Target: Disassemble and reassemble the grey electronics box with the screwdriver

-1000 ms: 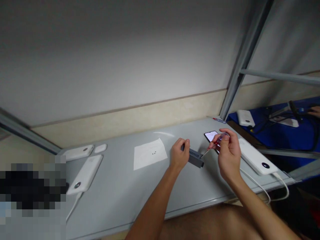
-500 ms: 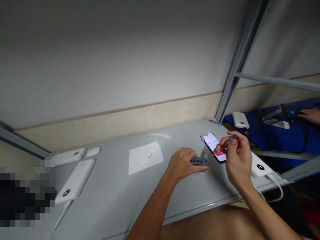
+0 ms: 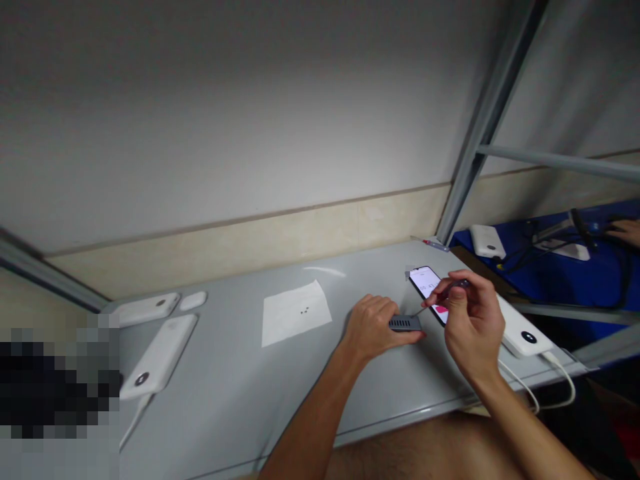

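Note:
My left hand (image 3: 375, 327) is shut around a grey vented metal box (image 3: 405, 323), pressing it low against the grey table (image 3: 235, 393). My right hand (image 3: 471, 323) pinches a small screwdriver (image 3: 447, 292) with a dark red handle, and its thin shaft reaches down toward the box's right end. Just behind that hand, a smartphone (image 3: 424, 282) lies with its screen lit, its lower part hidden by my fingers. I cannot tell whether the tip touches the box.
Several white power banks lie on the table, one (image 3: 159, 355) at left and one (image 3: 526, 335) at right with a cable. A white paper sheet (image 3: 296, 313) holds small dark items. Beyond a metal shelf post (image 3: 487, 120), another person's hand (image 3: 627, 232) rests over a blue surface.
The grey box has turned from a tilted pose to lying lengthwise under my left hand. My right hand has shifted right and lowered the screwdriver, uncovering more of the phone.

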Demonstrator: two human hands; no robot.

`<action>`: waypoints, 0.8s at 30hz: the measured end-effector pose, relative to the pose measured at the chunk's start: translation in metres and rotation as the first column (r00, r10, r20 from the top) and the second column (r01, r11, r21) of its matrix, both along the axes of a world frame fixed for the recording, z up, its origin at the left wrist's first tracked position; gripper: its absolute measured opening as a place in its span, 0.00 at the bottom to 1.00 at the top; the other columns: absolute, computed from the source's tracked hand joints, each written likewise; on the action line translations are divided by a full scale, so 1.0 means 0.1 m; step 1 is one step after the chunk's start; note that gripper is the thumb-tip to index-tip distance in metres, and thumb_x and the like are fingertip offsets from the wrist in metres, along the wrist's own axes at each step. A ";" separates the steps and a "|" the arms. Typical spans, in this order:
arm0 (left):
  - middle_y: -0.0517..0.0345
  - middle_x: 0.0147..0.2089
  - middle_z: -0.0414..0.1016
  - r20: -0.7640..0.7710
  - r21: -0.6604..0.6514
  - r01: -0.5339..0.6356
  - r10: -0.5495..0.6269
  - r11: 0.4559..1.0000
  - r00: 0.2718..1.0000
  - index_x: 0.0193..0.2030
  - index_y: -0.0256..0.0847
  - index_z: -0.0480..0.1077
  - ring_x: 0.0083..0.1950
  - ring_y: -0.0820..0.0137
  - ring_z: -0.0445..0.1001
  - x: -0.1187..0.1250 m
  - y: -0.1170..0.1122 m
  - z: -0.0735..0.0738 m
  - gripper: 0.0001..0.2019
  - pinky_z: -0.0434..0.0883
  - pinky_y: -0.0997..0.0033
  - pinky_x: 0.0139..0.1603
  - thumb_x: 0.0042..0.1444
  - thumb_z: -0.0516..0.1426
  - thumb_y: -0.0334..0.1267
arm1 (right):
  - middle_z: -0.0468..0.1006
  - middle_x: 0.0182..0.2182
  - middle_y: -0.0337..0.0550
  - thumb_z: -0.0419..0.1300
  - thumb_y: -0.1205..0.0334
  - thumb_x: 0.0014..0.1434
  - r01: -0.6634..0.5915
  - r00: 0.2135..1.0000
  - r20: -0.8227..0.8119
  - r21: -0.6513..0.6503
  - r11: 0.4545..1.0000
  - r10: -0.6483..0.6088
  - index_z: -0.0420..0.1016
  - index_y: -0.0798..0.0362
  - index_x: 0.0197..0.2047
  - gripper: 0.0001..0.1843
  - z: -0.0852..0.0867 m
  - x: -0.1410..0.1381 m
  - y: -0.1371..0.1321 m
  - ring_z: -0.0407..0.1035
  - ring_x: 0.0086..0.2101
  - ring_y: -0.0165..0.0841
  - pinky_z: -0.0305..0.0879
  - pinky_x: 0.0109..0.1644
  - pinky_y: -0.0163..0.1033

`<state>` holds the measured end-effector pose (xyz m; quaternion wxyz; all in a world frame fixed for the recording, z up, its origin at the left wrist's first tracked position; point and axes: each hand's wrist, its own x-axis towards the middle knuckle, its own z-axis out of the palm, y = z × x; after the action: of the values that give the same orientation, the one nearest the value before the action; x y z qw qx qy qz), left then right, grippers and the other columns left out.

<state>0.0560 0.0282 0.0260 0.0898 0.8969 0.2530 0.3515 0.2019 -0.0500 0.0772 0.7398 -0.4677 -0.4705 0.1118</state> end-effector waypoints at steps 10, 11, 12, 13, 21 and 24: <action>0.56 0.26 0.73 -0.059 0.065 -0.030 0.034 0.997 0.998 0.29 0.43 0.70 0.31 0.63 0.74 0.00 -0.01 0.01 0.26 0.64 0.63 0.38 0.56 0.61 0.67 | 0.73 0.33 0.36 0.61 0.47 0.68 -0.146 0.975 -0.173 -0.041 0.988 0.137 0.68 0.46 0.46 0.13 0.01 0.03 0.05 0.74 0.28 0.30 0.78 0.29 0.38; 0.56 0.26 0.72 -0.058 0.064 -0.033 0.037 0.997 0.998 0.29 0.43 0.71 0.31 0.63 0.74 0.00 -0.02 0.01 0.26 0.64 0.63 0.38 0.56 0.61 0.67 | 0.73 0.32 0.36 0.62 0.47 0.67 -0.143 0.973 -0.187 -0.042 0.989 0.133 0.68 0.46 0.46 0.14 0.00 0.04 0.06 0.74 0.28 0.30 0.78 0.28 0.37; 0.56 0.26 0.72 -0.057 0.064 -0.036 0.039 0.997 0.998 0.28 0.43 0.71 0.31 0.63 0.74 0.01 -0.02 0.01 0.26 0.64 0.63 0.38 0.56 0.61 0.67 | 0.73 0.32 0.36 0.62 0.47 0.67 -0.124 0.974 -0.193 -0.036 0.992 0.115 0.68 0.46 0.46 0.14 0.00 0.06 0.06 0.73 0.27 0.30 0.78 0.28 0.37; 0.56 0.25 0.72 -0.056 0.063 -0.038 0.042 0.997 0.998 0.28 0.44 0.71 0.31 0.63 0.74 0.01 -0.02 0.02 0.26 0.64 0.63 0.38 0.56 0.61 0.67 | 0.73 0.32 0.36 0.62 0.47 0.67 -0.096 0.977 -0.193 -0.024 0.995 0.089 0.68 0.46 0.46 0.14 -0.01 0.08 0.06 0.73 0.27 0.29 0.78 0.29 0.38; 0.56 0.25 0.72 -0.023 0.058 -0.030 0.031 0.998 0.999 0.27 0.44 0.70 0.31 0.63 0.73 0.01 -0.01 0.02 0.25 0.64 0.63 0.38 0.56 0.62 0.66 | 0.73 0.32 0.36 0.62 0.48 0.67 -0.040 0.984 -0.173 0.001 0.999 0.040 0.68 0.47 0.46 0.13 0.00 0.09 0.05 0.74 0.27 0.29 0.79 0.30 0.38; 0.56 0.25 0.72 0.001 0.047 -0.018 0.018 0.999 1.000 0.27 0.44 0.69 0.31 0.63 0.73 0.01 -0.01 0.02 0.25 0.63 0.63 0.37 0.55 0.64 0.64 | 0.73 0.32 0.36 0.62 0.48 0.68 -0.045 0.988 -0.150 0.001 0.999 0.045 0.69 0.47 0.46 0.13 0.01 0.07 0.05 0.74 0.27 0.30 0.78 0.30 0.38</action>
<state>0.0572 0.0268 0.0282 0.0656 0.8963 0.2530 0.3583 0.2085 -0.0452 0.0777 0.7701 -0.4480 -0.4236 0.1638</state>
